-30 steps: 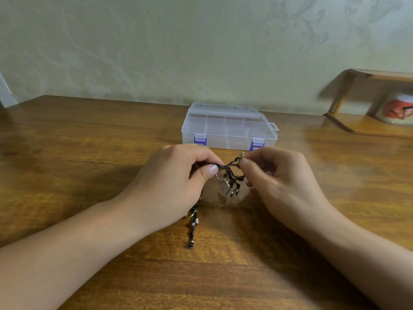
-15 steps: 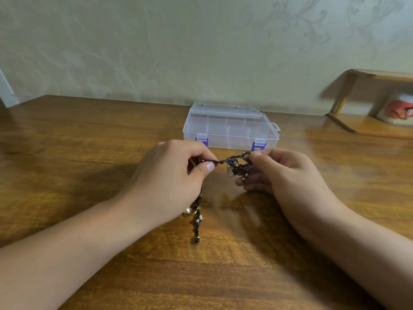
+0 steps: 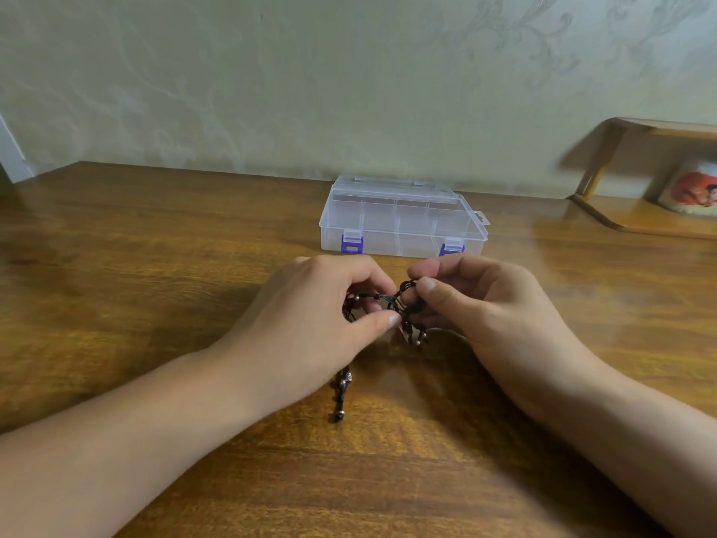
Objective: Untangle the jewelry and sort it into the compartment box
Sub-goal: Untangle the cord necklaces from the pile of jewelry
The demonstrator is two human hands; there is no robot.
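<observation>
A home room: patterned wallpaper [image 3: 349,71], a polished wooden table [image 3: 155,246], a small wooden shelf [image 3: 620,223]

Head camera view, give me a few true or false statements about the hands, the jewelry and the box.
1. Both hands pinch the tangled black cord jewelry with metal beads. True: the left hand and the right hand each grip it.
2. The clear plastic compartment box with purple latches stands open. False: its lid is down.
3. The box sits beyond the hands on the brown wooden table. True.
4. A beaded strand hangs under the right hand. False: it trails below the left hand.
5. Jewelry already lies in the box. False: its visible compartments look empty.
</observation>
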